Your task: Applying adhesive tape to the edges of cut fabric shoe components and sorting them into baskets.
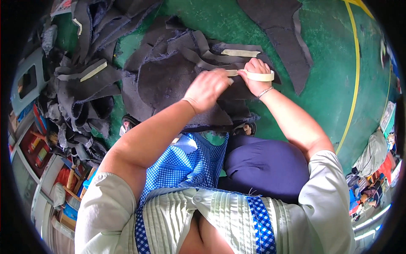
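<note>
A roll of cream masking tape is gripped in my right hand, its fingers closed round it. From the roll a short strip runs left to my left hand, whose fingers are bent and pinched at the strip, slightly blurred. Both hands are over a pile of dark grey felt-backed fabric pieces on the floor. A cream tape piece lies on the fabric's far edge, beyond my hands.
More dark pieces are heaped at left, one bearing a tape strip. Another dark piece lies far right on the green floor, near a yellow line. A grey panel stands at far left; bags and clutter at right.
</note>
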`<state>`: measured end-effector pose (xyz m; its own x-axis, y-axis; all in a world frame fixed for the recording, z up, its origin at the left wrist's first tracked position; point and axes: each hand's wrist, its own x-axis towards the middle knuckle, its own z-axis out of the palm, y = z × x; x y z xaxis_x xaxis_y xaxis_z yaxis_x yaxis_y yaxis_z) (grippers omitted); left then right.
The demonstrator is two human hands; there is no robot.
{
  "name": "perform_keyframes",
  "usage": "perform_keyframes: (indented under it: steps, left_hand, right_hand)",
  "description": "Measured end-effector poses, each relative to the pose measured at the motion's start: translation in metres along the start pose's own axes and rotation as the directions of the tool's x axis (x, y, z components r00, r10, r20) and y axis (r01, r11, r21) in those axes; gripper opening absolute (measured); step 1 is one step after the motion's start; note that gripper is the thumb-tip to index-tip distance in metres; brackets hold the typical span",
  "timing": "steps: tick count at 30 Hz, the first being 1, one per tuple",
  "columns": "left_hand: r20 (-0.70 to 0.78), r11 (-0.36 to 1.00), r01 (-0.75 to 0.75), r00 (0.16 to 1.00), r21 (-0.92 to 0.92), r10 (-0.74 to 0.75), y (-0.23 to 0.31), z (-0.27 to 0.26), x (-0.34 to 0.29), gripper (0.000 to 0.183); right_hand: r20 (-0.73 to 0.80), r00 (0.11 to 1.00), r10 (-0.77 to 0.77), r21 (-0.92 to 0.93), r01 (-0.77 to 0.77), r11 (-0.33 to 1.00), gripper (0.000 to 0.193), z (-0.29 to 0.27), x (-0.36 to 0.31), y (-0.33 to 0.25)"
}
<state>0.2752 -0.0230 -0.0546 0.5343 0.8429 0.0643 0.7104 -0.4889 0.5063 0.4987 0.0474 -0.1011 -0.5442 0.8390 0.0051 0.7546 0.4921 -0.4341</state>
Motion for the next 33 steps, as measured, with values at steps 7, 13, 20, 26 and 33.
perform_keyframes:
  steps: [7, 13, 20, 26, 33]
  left_hand:
    - [0.482, 0.981, 0.135, 0.856, 0.142, -0.188, 0.000, 0.009, -0.001, 0.061]
    - [0.503, 0.982, 0.133, 0.845, 0.133, -0.182, -0.010, 0.000, 0.002, 0.066]
    - [0.078, 0.995, 0.088, 0.993, -0.055, -0.083, -0.001, -0.061, 0.040, 0.076]
    - [-0.199, 0.920, -0.374, 0.916, -0.117, 0.347, 0.093, -0.138, 0.006, 0.022]
    - [0.006, 1.000, 0.018, 1.000, 0.012, -0.018, 0.057, -0.061, -0.023, 0.043]
  right_hand:
    - [0.686, 0.649, -0.329, 0.543, -0.156, 0.825, 0.032, -0.030, 0.048, 0.071]
    - [0.009, 0.987, 0.160, -0.216, -0.155, 0.964, 0.055, -0.078, 0.065, 0.084]
    - [-0.227, 0.869, 0.439, 0.077, -0.434, 0.898, 0.030, -0.065, 0.067, 0.122]
    - [-0.367, 0.840, -0.400, -0.045, 0.414, 0.909, 0.024, -0.160, 0.080, -0.055]
    - [0.195, 0.883, -0.426, 0.042, 0.426, 0.904, 0.030, -0.012, 0.010, -0.071]
